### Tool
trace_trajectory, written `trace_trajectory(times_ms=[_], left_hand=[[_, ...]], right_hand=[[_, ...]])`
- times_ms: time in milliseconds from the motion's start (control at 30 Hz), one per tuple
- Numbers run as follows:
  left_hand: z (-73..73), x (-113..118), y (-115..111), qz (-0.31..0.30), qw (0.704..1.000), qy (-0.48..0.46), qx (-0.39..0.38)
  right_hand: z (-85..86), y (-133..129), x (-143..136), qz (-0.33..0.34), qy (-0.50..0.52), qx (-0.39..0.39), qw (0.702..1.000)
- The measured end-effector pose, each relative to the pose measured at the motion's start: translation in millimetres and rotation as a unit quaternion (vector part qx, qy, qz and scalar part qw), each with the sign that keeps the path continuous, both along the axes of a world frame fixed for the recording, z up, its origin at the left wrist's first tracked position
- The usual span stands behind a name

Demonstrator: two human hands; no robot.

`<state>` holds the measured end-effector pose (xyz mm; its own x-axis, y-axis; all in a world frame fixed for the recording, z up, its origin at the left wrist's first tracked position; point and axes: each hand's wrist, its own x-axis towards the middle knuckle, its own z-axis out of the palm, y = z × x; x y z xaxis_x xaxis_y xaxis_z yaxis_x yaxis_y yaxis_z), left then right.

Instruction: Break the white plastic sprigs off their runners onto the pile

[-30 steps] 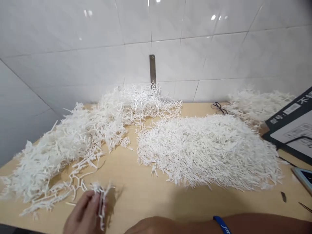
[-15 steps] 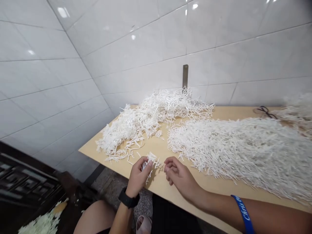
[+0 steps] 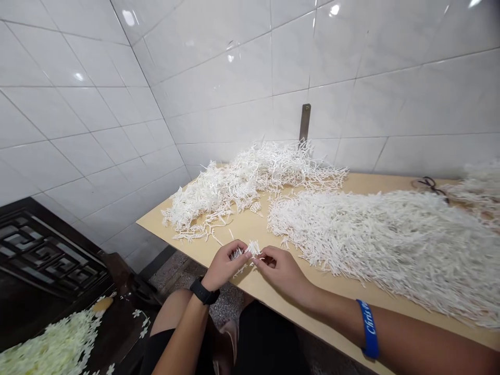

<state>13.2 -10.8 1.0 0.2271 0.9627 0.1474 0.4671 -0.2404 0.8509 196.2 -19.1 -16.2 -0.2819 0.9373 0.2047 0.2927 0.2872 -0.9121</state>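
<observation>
My left hand [image 3: 225, 266] is closed around a small bunch of white, thin-branched plastic-looking sprigs [image 3: 253, 247] above the table's near edge. At the right side of that bunch, my right hand [image 3: 284, 274] pinches the sprigs between thumb and fingertips. Stems poke out below and between the left fingers. Beyond the hands lies a tangled heap of white branched sprigs [image 3: 250, 179]. A large pile of straighter white sprigs [image 3: 375, 234], lying mostly in line, spreads to the right of my right hand.
The wooden table [image 3: 175, 239] stands against a tiled wall. A flat metal strip [image 3: 304, 122] leans there behind the heap. Dark-handled scissors, or something similar [image 3: 427, 182], lie at the back right. On a dark carved chair [image 3: 47, 255] at left rest pale blossoms [image 3: 54, 341].
My right hand has moved left to meet the bunch in my left hand, and its fingers have closed on it. The view has shifted left, showing more of the chair.
</observation>
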Motion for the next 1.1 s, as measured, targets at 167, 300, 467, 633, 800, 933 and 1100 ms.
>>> trace_trajectory(times_ms=[167, 300, 467, 633, 800, 933, 1100], left_hand=[[0.6, 1, -3, 0.006, 1.000, -0.018, -0.001], [-1.3, -2, -2, 0.000, 0.999, -0.043, -0.023], [-7.8, -7, -1, 0.013, 0.993, -0.105, -0.045], [-10.3, -8, 0, 0.018, 0.991, -0.126, -0.046], [-8.5, -9, -1, 0.022, 0.990, -0.126, -0.053], [-6.7, -11, -2, 0.014, 0.991, -0.125, -0.051], [-1.9, -14, 0, -0.015, 0.993, -0.108, -0.039]], right_hand=[[4.1, -2, 1, 0.030, -0.008, -0.014, 0.999], [4.9, -2, 2, 0.055, -0.017, -0.025, 0.998], [4.4, -2, 4, 0.057, -0.026, -0.034, 0.997], [8.1, -4, 4, 0.062, -0.029, -0.035, 0.997], [7.2, -4, 6, 0.070, -0.032, -0.036, 0.996], [7.6, -4, 6, 0.081, -0.037, -0.034, 0.995], [9.0, -5, 6, 0.082, -0.045, -0.029, 0.995]])
